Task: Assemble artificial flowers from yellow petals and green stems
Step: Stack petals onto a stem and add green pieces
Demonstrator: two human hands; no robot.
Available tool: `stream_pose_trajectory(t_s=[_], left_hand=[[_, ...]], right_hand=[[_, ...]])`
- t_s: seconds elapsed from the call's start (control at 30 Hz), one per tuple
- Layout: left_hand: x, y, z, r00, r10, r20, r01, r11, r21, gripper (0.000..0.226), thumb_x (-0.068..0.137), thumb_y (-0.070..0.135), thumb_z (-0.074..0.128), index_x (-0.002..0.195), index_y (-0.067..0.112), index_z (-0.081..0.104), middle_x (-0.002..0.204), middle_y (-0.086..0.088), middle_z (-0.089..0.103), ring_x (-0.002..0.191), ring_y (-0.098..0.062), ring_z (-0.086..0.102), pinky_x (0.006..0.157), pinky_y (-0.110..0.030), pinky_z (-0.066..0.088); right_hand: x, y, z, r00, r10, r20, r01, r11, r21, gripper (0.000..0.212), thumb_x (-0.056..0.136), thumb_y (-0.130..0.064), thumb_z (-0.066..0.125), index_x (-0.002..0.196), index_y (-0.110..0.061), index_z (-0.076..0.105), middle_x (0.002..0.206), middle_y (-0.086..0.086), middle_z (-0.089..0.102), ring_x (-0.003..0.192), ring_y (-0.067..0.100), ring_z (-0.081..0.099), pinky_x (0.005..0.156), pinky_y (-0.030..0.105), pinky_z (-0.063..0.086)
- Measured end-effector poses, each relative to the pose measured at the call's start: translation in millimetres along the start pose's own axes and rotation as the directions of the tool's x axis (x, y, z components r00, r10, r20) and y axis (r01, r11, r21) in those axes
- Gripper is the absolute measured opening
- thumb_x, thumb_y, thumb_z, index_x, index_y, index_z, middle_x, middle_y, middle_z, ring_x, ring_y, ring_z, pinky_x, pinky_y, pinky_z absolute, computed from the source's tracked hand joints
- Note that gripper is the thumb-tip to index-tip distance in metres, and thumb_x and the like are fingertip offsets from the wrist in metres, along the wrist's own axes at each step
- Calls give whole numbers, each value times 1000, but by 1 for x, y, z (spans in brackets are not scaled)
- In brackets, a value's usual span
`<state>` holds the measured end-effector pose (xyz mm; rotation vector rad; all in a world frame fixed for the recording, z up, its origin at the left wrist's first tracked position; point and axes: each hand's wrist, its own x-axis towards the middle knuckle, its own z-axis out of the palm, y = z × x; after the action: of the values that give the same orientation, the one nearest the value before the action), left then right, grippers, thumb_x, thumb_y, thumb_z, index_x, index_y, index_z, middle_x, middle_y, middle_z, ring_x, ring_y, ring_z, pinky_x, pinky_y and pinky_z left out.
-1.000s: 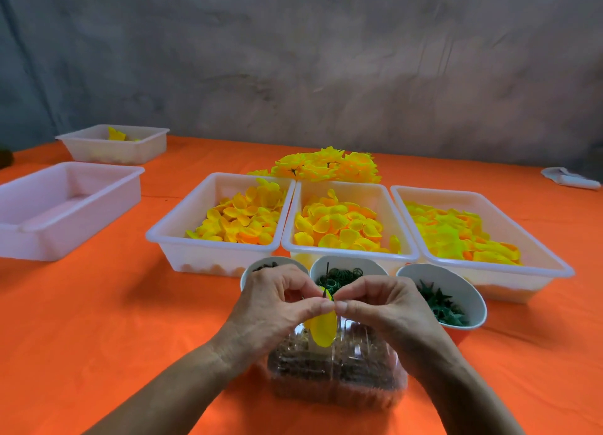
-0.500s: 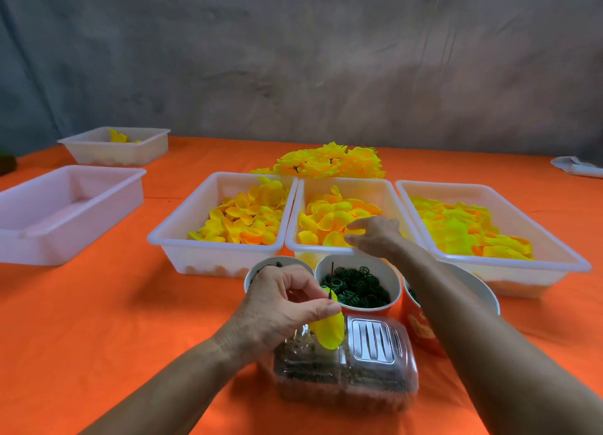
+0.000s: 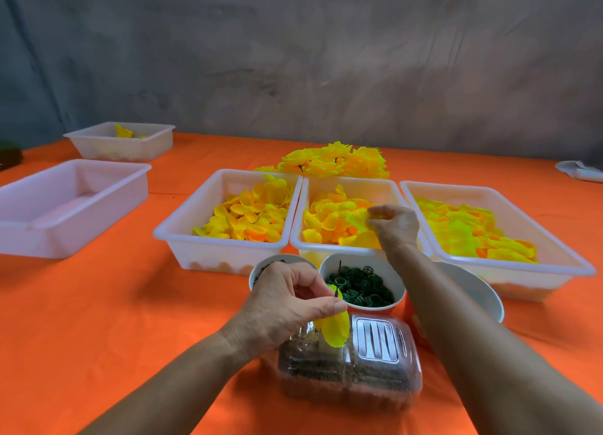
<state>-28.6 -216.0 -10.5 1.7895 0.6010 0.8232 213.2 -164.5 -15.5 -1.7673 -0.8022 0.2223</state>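
Observation:
My left hand (image 3: 287, 304) pinches a thin dark green stem with one yellow petal (image 3: 334, 332) hanging from it, above a clear plastic box (image 3: 375, 369). My right hand (image 3: 393, 224) reaches into the middle white tray (image 3: 385, 186) and its fingertips pinch a yellow petal (image 3: 359, 221) from the pile there. Two more white trays of yellow petals flank it, the left tray (image 3: 182, 235) and the right tray (image 3: 554, 255). A cup of green rings (image 3: 359, 284) stands just in front of the middle tray. Finished yellow flowers (image 3: 339, 160) lie behind the trays.
An empty pinkish-white tray (image 3: 65, 206) sits at the left, and a smaller tray (image 3: 120, 141) with a few yellow pieces behind it. Two more cups, one (image 3: 470, 291) under my right forearm and one (image 3: 261, 268) behind my left hand, stand on the orange table (image 3: 114, 320).
My right hand left the stem held by my left hand, reached forward into the middle tray and took hold of a petal. My left hand stayed in place.

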Motion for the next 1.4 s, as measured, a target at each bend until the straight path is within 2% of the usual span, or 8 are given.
stream_pose_trajectory(t_s=[0.3,0.63,0.87,1.0,1.07,1.2,1.3,1.4], left_hand=[[-3,2,1,1000,-22,-2,22,999,-31,13,64,23,83,60,22,70,62,0,65,60,-9,58,59,-27,47],[-7,6,2,998,-33,-51,34,999,7,17,68,13,82,59,19,70,62,1,65,59,-8,57,59,-24,46],[-13,16,-11,998,-63,19,64,993,-103,9,70,10,76,78,16,76,74,-2,72,69,-6,63,63,-17,49],[5,27,-26,970,-81,-228,53,990,-127,7,79,18,69,78,12,73,65,0,66,56,-10,54,58,-19,48],[18,34,-29,943,-119,-311,79,987,-140,34,70,40,69,77,7,70,62,3,63,49,-9,51,53,-20,48],[32,43,-23,956,-249,-152,221,959,-180,38,56,46,73,73,12,66,67,1,67,49,-7,53,45,-17,45],[38,39,-18,949,-311,-51,286,919,-270,24,64,23,78,81,8,67,61,1,66,46,-7,50,42,-17,42],[42,38,-16,944,-317,-92,277,912,-303,8,74,5,73,76,11,69,55,4,63,44,-4,48,41,-16,40]], right_hand=[[-3,-14,-10,989,-126,-82,146,931,333,25,72,3,73,94,-5,66,78,17,65,70,23,58,64,35,49],[-26,-35,-18,950,-304,-69,312,924,221,8,90,-15,61,87,-7,60,79,16,58,64,27,55,49,33,51],[-78,-43,-27,870,-493,-5,479,844,243,15,91,-11,60,84,2,56,71,24,56,65,38,53,59,55,44],[-92,-49,-31,834,-552,-9,531,796,291,16,90,-8,60,82,4,54,66,21,52,59,32,47,56,52,42],[-96,-54,-31,811,-585,4,553,769,321,16,90,-7,60,79,3,52,63,16,48,57,28,42,54,51,39],[-102,-58,-29,785,-618,41,561,738,375,16,90,-7,60,78,0,51,62,10,45,56,30,40,53,50,36],[-103,-57,-29,808,-582,87,498,755,426,19,88,-9,61,79,5,52,65,23,47,58,31,40,53,47,36],[-103,-57,-36,842,-498,209,330,781,530,21,80,-20,66,83,-1,59,67,12,55,59,19,47,52,28,40]])
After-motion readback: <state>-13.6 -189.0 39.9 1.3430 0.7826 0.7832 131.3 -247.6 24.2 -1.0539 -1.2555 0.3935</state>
